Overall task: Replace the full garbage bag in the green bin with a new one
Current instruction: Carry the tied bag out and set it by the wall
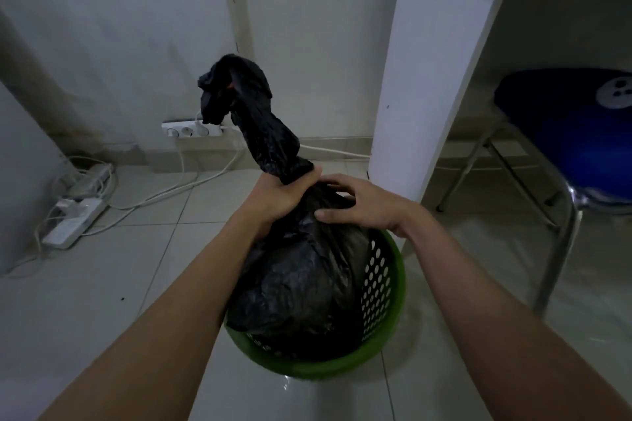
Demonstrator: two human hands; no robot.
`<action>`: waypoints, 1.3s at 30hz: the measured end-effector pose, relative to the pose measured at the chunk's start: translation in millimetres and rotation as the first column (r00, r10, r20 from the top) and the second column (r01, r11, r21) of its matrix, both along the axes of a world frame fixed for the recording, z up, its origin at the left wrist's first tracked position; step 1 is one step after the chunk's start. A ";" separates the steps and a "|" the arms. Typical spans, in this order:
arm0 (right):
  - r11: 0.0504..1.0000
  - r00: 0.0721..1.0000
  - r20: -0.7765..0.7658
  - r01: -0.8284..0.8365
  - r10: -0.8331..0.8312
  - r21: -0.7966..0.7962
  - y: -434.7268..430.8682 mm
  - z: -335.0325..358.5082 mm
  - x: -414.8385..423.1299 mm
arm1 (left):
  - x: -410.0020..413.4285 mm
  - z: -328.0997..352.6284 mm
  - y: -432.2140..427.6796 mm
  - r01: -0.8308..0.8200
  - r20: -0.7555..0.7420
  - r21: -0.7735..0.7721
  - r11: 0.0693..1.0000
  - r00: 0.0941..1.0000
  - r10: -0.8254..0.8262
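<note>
Green bin beside white panel, blue chair.

Head view, steeply downward, close above bin

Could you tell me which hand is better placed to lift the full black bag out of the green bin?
Probably the left hand: it is closed around the twisted neck of the black plastic garbage bag, which sits in the green perforated plastic bin. The right hand only rests open on the bag's shoulder.

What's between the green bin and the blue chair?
In the head view, the white desk panel stands between the green bin and the blue chair, with bare floor tiles around its foot.
</note>
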State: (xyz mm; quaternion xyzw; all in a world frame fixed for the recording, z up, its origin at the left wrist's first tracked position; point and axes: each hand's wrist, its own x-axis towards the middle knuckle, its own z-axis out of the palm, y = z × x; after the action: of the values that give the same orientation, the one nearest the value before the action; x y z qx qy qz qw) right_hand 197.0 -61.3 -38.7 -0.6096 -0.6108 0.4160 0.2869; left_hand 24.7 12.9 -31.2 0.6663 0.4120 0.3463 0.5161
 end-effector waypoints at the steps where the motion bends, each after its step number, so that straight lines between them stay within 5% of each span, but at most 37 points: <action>1: 0.999 0.999 -0.026 0.033 -0.033 0.017 -1.3 8.8 -2.1 | -1.0 15.0 2.9 0.011 -0.009 -0.038 0.999 1.000 -0.011; 7: 0.984 0.995 -0.042 0.097 -0.091 0.148 0.2 113.1 -8.4 | -2.3 142.2 6.1 0.121 -0.090 -0.151 0.981 0.987 -0.136; 21: 0.861 0.858 -0.082 0.509 -0.507 0.002 -72.6 486.4 -36.4 | -19.7 514.0 -29.5 0.467 -0.416 -0.155 0.870 0.768 -0.487; 28: 0.825 0.817 -0.115 0.561 -0.564 -0.060 -166.7 596.7 -19.0 | -0.9 617.8 -62.2 0.468 -0.274 -0.197 0.861 0.817 -0.507; 39: 0.345 0.370 -0.163 0.924 -0.914 0.164 -311.1 635.0 37.5 | 134.2 649.2 -180.5 0.727 -0.265 -0.028 0.686 0.657 -0.706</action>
State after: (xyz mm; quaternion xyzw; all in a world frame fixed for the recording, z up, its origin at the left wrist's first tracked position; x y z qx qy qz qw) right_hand 234.5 -372.4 596.3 -0.8005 -0.2005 0.1233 0.5512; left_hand 158.9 -167.5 618.0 0.8334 0.1643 0.0427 0.5260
